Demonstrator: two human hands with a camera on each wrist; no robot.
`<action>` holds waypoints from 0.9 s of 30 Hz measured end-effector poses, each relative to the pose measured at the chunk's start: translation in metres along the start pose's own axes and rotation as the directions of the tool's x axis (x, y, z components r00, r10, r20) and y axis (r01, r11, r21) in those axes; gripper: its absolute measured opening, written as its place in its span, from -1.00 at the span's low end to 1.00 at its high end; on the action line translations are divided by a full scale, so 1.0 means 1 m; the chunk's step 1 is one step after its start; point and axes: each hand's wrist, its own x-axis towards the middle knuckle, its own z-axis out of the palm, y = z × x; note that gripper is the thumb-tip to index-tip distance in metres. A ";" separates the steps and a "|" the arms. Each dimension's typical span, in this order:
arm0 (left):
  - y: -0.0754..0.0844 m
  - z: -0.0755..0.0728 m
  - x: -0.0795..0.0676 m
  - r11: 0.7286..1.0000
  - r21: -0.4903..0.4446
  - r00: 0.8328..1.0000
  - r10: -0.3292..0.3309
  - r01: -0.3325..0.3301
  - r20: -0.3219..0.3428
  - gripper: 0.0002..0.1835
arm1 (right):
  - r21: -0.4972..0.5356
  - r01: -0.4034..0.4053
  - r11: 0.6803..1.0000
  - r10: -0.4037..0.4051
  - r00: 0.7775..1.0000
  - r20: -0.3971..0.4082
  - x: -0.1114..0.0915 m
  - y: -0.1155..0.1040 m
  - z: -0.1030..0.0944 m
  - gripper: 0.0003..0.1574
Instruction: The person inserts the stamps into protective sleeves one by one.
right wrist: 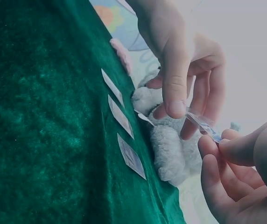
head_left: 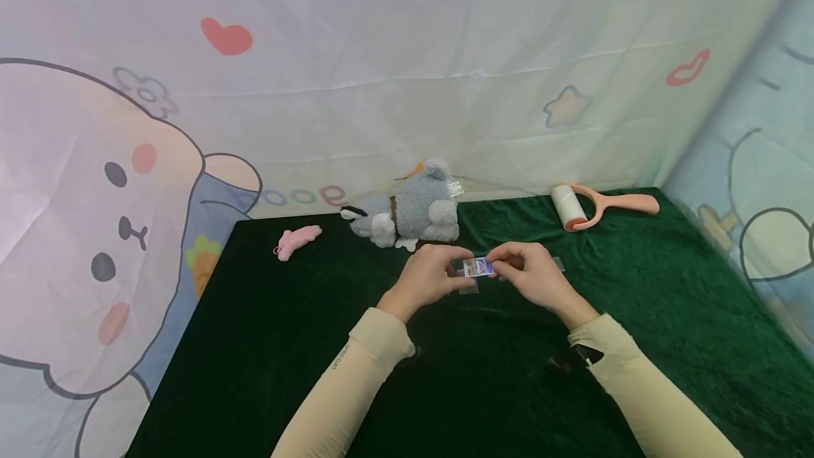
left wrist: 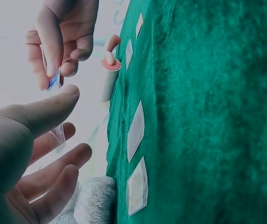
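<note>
Over the cloth, both hands meet at a small printed card (head_left: 478, 267) with blue and white on it. My right hand (head_left: 531, 276) pinches the card's right end between thumb and forefinger. At its other end my left hand (head_left: 434, 273) holds a clear plastic sleeve (right wrist: 194, 115) between thumb and fingers, and in the right wrist view the card overlaps this film. Below the hands, several flat, pale clear packets lie in a row on the cloth, among them one packet (left wrist: 136, 131) and another nearer packet (left wrist: 137, 187) in the left wrist view.
Dark green velvet cloth (head_left: 254, 345) covers the table. At the back lies a grey plush toy (head_left: 416, 212), with a small pink plush (head_left: 297, 241) to its left. A lint roller (head_left: 568, 208) with an orange-pink handle lies back right. A printed curtain (head_left: 394, 41) hangs behind.
</note>
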 end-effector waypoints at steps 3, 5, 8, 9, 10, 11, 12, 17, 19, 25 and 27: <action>0.000 0.000 0.000 1.000 -0.030 1.000 0.008 -0.008 -0.004 -0.53 | -0.008 0.004 1.000 -0.004 1.000 0.008 0.000 0.000 0.000 -0.83; 0.000 0.001 0.000 0.999 -0.051 1.000 0.017 -0.018 -0.010 -0.52 | -0.010 0.006 1.000 -0.006 1.000 0.009 0.001 0.001 0.000 -0.84; 0.001 0.002 0.001 0.997 -0.064 0.999 0.031 -0.032 -0.016 -0.54 | -0.002 0.009 1.000 -0.009 1.000 0.008 0.001 0.002 0.001 -0.81; 0.001 0.002 0.001 0.997 -0.062 0.999 0.035 -0.036 -0.017 -0.54 | 0.001 0.009 1.000 -0.009 1.000 0.006 0.001 0.002 0.002 -0.79; 0.001 0.003 0.001 0.997 -0.059 0.999 0.038 -0.039 -0.017 -0.54 | 0.005 0.009 1.000 -0.009 1.000 0.005 0.001 0.003 0.002 -0.76; 0.002 0.003 0.001 0.998 -0.052 0.999 0.036 -0.037 -0.015 -0.55 | 0.009 0.005 1.000 -0.005 1.000 0.003 0.001 0.002 0.003 -0.74; 0.002 0.003 0.001 0.998 -0.044 0.999 0.035 -0.036 -0.014 -0.55 | 0.013 0.002 1.000 -0.002 1.000 0.003 0.001 0.002 0.003 -0.71; 0.003 0.005 0.002 0.999 -0.021 1.000 0.025 -0.025 0.003 -0.56 | 0.028 -0.021 0.999 0.021 1.000 0.015 0.002 0.004 0.005 -0.62; 0.004 0.006 0.002 0.999 -0.016 1.000 0.028 -0.028 0.005 -0.56 | 0.042 -0.027 0.999 0.026 0.999 0.024 0.002 0.005 0.006 -0.62; 0.007 0.007 0.004 0.999 -0.007 1.000 0.032 -0.032 0.002 -0.54 | 0.061 -0.031 0.998 0.029 0.999 0.027 0.002 0.002 0.006 -0.67; 0.007 0.007 0.004 0.999 -0.028 0.999 0.035 -0.035 0.001 -0.53 | 0.052 -0.026 0.998 0.024 0.999 0.025 0.002 0.001 0.006 -0.68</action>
